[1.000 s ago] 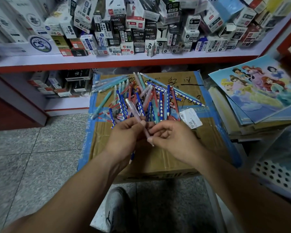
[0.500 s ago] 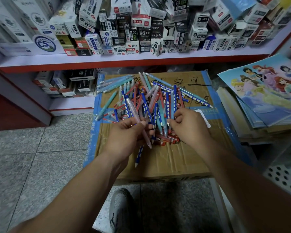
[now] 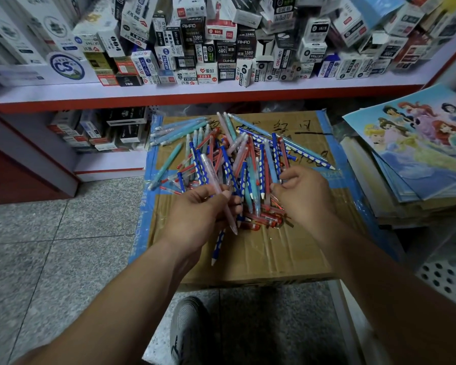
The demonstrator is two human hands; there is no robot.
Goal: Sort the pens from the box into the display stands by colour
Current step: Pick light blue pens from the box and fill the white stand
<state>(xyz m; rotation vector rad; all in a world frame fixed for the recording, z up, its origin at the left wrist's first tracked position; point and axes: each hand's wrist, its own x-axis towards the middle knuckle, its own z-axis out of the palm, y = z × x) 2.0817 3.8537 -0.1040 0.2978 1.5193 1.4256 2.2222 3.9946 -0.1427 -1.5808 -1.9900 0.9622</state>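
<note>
A jumbled pile of pens [image 3: 237, 159], red, pink, teal, light blue and blue with white dots, lies on a taped cardboard box [image 3: 274, 254]. Several light blue and teal pens [image 3: 179, 130] lie together at the box's far left. My left hand [image 3: 198, 219] grips a pale pink pen [image 3: 216, 185] that slants across its fingers, and a blue dotted pen [image 3: 219, 246] sticks out below it. My right hand [image 3: 306, 198] is at the pile's right edge, its curled thumb and fingertips pinching the near end of a light blue pen [image 3: 270, 164].
A red-edged shelf [image 3: 221, 90] packed with stationery boxes runs behind the cardboard box. A stack of princess posters [image 3: 419, 154] lies to the right, with a white perforated basket [image 3: 448, 280] below it. My grey shoe [image 3: 190, 327] stands on the tiled floor.
My right hand left my left hand and went right and forward to the pile's right edge, covering the white label. My left hand still holds the pink pen.
</note>
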